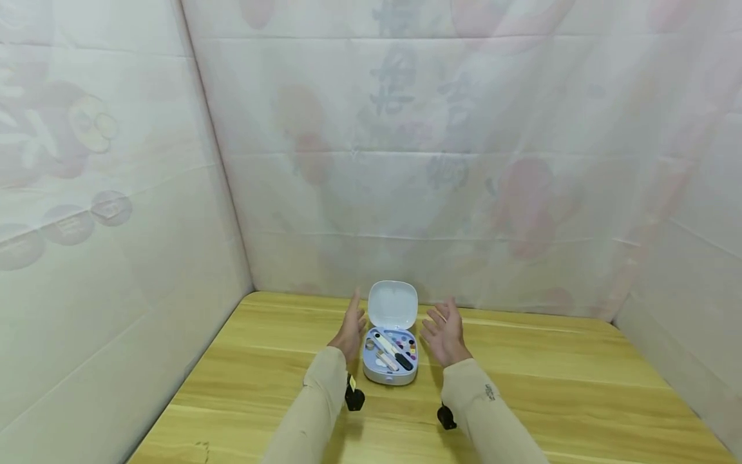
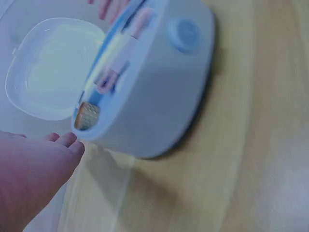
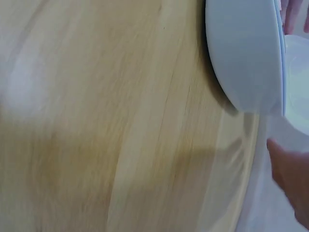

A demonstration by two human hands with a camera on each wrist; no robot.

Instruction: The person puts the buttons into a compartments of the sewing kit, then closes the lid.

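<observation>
The left hand [image 1: 351, 332] is held with fingers straight and relaxed just beside the left wall of a small pale-blue case [image 1: 390, 372], nothing being gripped. The right hand [image 1: 444, 334] is likewise spread, empty, just right of it. The case is set near the table's [image 1: 551, 386] far edge, its lid [image 1: 393, 304] raised upright.

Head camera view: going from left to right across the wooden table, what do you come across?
Left hand, fingers straight and holding nothing → open pale blue case with small tools and coloured bits inside, its lid standing up behind → right hand, also open and holding nothing. All lie over the table.
</observation>
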